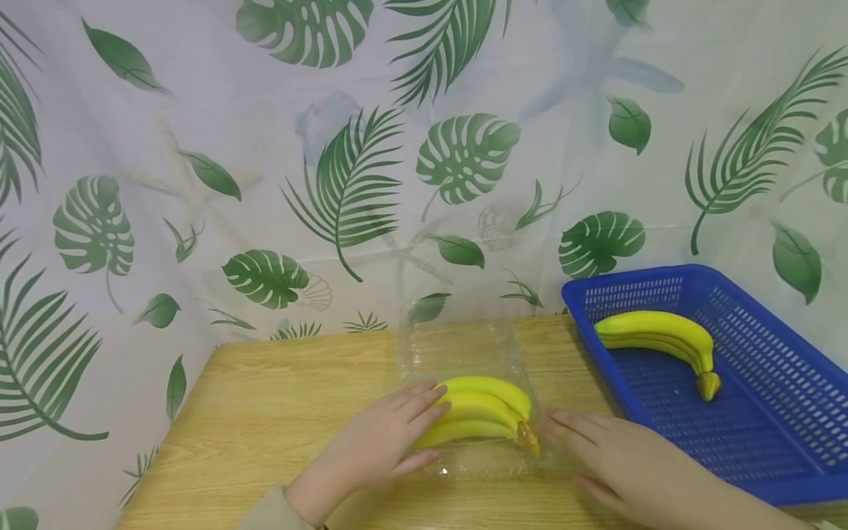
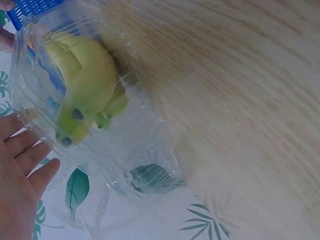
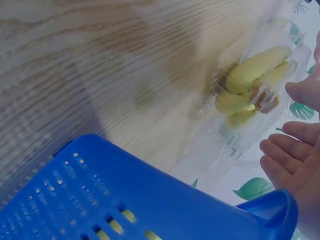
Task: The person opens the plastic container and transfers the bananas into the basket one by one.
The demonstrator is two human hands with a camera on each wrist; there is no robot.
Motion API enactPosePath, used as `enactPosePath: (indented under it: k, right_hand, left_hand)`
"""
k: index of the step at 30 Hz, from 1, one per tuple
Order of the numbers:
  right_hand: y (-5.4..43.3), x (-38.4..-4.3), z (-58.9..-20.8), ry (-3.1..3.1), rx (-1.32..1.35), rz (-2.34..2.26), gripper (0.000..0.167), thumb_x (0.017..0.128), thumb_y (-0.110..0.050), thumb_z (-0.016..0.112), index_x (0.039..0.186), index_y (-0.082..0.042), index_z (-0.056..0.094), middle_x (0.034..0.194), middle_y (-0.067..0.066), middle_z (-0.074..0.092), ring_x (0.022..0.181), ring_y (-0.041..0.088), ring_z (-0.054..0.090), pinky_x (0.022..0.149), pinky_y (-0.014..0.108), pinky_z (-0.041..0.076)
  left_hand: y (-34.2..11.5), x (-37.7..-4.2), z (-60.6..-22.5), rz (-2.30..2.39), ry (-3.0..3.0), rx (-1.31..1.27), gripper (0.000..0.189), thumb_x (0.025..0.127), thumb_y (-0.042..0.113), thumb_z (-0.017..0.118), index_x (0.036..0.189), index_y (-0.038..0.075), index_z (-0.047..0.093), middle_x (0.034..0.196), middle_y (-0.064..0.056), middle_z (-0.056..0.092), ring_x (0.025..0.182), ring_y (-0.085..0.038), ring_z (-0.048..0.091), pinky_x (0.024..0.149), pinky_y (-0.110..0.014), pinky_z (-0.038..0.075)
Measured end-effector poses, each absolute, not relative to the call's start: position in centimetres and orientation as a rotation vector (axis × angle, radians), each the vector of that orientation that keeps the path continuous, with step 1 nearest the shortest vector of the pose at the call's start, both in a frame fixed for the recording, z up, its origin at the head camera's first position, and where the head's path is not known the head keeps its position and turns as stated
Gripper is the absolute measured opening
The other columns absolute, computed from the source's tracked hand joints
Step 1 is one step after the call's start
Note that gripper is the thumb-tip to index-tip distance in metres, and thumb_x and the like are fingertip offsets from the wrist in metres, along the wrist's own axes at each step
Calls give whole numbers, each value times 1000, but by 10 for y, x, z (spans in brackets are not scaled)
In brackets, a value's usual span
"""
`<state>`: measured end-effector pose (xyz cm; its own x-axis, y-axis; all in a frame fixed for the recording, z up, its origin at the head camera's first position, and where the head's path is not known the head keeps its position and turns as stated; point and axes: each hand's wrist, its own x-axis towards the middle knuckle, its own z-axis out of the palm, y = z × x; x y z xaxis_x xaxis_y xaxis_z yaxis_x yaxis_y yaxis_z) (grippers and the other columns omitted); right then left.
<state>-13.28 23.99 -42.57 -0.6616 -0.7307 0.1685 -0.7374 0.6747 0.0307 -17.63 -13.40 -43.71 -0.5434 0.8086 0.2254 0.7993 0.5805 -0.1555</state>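
A bunch of yellow bananas (image 1: 477, 412) with a brown stem lies in a clear plastic clamshell box (image 1: 464, 467), its lid raised toward the back. My left hand (image 1: 380, 438) is at the box's left side, fingers extended over the ends of the bananas. In the left wrist view those fingers (image 2: 32, 155) look straight and spread beside the clear wall. My right hand (image 1: 629, 460) is by the stem end at the box's right side, its fingers (image 3: 290, 150) straight and holding nothing.
A blue plastic basket (image 1: 662, 419) stands on the right of the wooden table (image 1: 265, 412), with another banana bunch (image 1: 656, 335) inside. Behind the table hangs a white cloth (image 1: 371, 88) printed with green leaves.
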Motion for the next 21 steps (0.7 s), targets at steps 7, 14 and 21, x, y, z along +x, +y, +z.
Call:
enactPosePath:
  k: [7,14,21]
  right_hand:
    - [246,-132,-423,-2772,1102,98,74,93,-31,79,158,-11,50,158,5,58,136,27,63,104,50,61]
    - [249,-129,-424,-2791,1033,145,74,92,-30,81,157,-10,51,157,6,59,136,29,63,103,51,61]
    - [249,-125,-425,-2894,920,262,70,96,-34,78,157,-13,51,157,5,59,136,31,63,104,53,60]
  left_hand:
    - [-123,-179,-431,86,-2478,-1365,63,104,47,63,154,11,54,163,-10,52,153,-27,49,127,-42,42]
    - [-111,-179,-424,126,-2476,-1406,63,106,49,61,156,13,51,165,-8,50,154,-24,48,130,-39,39]
    - [-97,-179,-417,139,-2428,-1468,62,106,48,60,158,14,50,165,-5,50,153,-22,48,129,-36,40]
